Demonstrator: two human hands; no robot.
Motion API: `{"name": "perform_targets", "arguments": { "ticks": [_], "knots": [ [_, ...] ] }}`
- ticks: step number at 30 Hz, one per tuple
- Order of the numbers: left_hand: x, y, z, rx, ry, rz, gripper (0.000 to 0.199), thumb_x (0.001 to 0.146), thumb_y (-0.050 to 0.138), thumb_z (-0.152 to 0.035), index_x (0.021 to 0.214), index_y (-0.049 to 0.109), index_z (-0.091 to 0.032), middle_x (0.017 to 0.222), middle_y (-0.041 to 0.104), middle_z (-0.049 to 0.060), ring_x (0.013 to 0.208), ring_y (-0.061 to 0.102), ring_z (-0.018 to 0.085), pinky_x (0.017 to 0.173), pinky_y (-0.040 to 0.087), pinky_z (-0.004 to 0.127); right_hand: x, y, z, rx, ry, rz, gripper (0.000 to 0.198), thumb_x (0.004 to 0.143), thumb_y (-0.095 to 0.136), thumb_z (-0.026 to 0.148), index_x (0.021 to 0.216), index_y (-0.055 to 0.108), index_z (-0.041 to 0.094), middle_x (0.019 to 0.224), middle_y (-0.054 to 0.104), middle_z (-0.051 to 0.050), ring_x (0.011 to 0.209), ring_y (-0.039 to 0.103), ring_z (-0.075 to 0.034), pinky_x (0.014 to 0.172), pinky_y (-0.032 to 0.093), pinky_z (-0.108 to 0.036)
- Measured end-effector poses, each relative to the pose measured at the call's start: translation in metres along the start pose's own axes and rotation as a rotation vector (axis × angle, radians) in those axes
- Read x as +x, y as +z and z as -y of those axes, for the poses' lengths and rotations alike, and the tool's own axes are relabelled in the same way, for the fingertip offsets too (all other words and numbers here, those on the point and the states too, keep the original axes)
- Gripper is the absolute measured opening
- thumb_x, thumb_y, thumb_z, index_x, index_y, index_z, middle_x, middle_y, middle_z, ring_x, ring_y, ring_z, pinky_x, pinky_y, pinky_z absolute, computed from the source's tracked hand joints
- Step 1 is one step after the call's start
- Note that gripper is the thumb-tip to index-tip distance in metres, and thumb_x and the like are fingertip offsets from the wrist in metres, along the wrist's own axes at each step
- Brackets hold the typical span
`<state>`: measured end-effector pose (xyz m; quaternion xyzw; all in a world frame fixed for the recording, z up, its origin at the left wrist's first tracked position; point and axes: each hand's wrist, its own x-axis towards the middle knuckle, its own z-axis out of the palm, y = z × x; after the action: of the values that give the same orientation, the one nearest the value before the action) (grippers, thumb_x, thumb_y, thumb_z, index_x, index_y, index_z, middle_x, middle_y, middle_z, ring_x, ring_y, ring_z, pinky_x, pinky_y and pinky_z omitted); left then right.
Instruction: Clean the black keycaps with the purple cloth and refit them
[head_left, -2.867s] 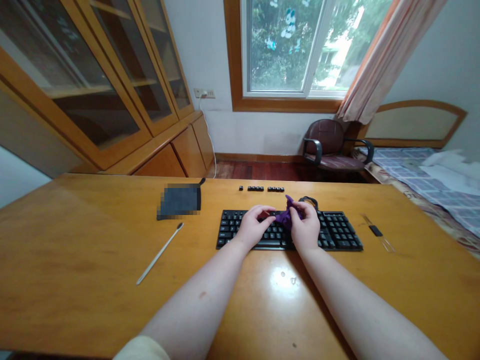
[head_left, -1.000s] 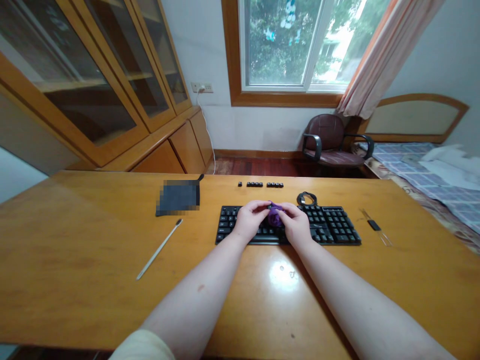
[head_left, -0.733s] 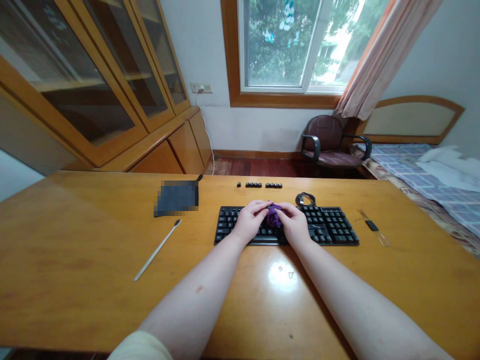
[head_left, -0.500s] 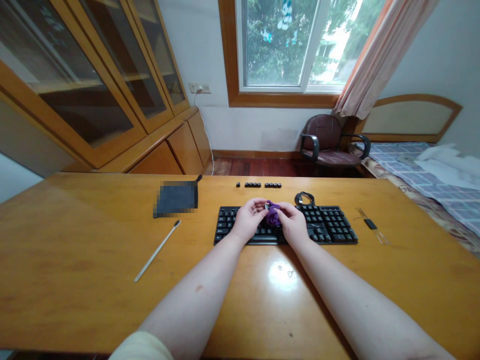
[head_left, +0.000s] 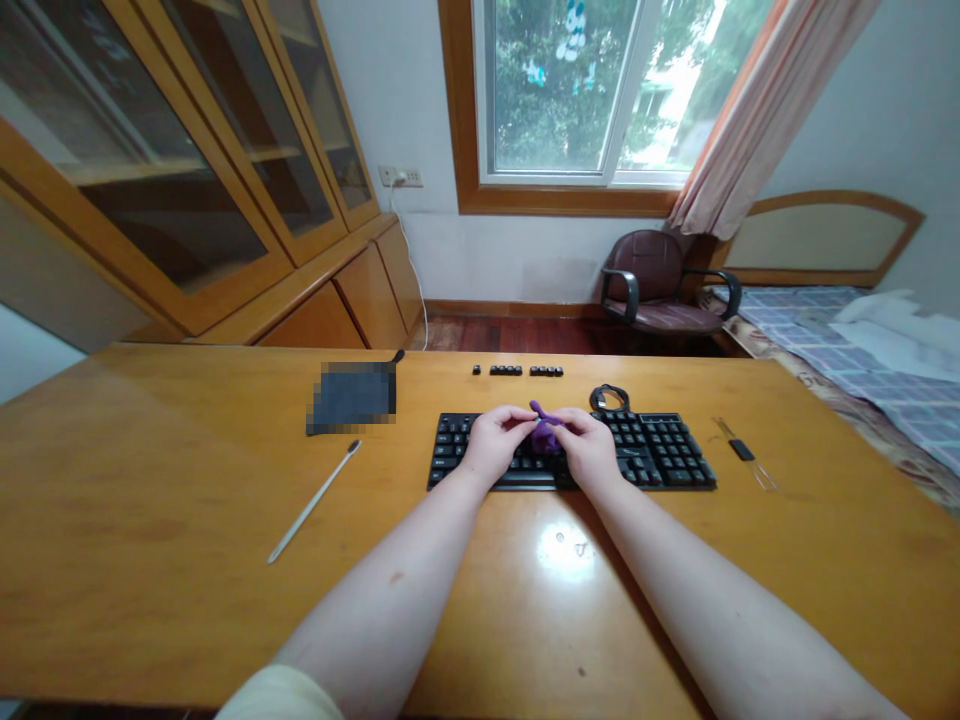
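Wooden desk (head_left: 180, 510): keyboard (head_left: 658, 455) lengthwise left-right; cloth (head_left: 546, 438), tip pointing away.

A shiny wooden table (head_left: 180, 600) spans the lower frame. On it lie a black keyboard (head_left: 664, 450) at centre, coiled cable (head_left: 602, 402) and black keycaps (head_left: 506, 370) above — plus, centre-left, a dark pixelated item (head_left: 352, 398) and pale brush (head_left: 315, 502); at right, a wire-ended tool (head_left: 741, 450).

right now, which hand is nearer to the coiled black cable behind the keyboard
Right. The right hand is on the near side of the coiled black cable, slightly to its left; the left hand is farther left, beyond the purple cloth.
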<state>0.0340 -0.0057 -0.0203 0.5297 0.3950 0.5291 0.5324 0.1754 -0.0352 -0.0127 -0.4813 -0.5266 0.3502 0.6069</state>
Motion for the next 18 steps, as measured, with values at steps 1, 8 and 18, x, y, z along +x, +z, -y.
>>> {"name": "perform_targets", "arguments": {
  "ticks": [1,8,18],
  "knots": [
    [-0.0002,0.0002,-0.0011,0.003,-0.004,-0.006,0.013,0.063,0.071,-0.021,0.074,0.068,-0.014,0.077,0.07,0.004,0.075,0.065,0.016,0.079,0.051,0.032,-0.0004,0.0,-0.0003,-0.002,0.011,-0.013,0.009,0.069,0.066,0.026,0.073,0.071,0.02,0.076,0.067,-0.004,0.072,0.061,-0.017,0.071,0.05,-0.033],
    [-0.0006,-0.0012,-0.0053,0.004,0.012,0.001,0.013,0.066,0.068,-0.021,0.077,0.07,-0.015,0.085,0.071,0.006,0.081,0.066,0.019,0.084,0.05,0.035,-0.0016,0.0005,0.0003,-0.068,-0.038,0.066,0.016,0.07,0.066,0.025,0.085,0.07,0.022,0.087,0.068,-0.004,0.085,0.062,-0.019,0.082,0.048,-0.035],
    [-0.0002,-0.0008,0.0004,-0.005,0.064,0.05,0.025,0.065,0.07,-0.019,0.09,0.069,-0.016,0.091,0.069,0.007,0.084,0.064,0.017,0.084,0.05,0.034,-0.0022,0.0019,-0.0096,-0.031,-0.055,-0.014,0.013,0.072,0.062,0.026,0.082,0.07,0.022,0.085,0.067,-0.004,0.082,0.062,-0.019,0.079,0.049,-0.036]
  ]
}}
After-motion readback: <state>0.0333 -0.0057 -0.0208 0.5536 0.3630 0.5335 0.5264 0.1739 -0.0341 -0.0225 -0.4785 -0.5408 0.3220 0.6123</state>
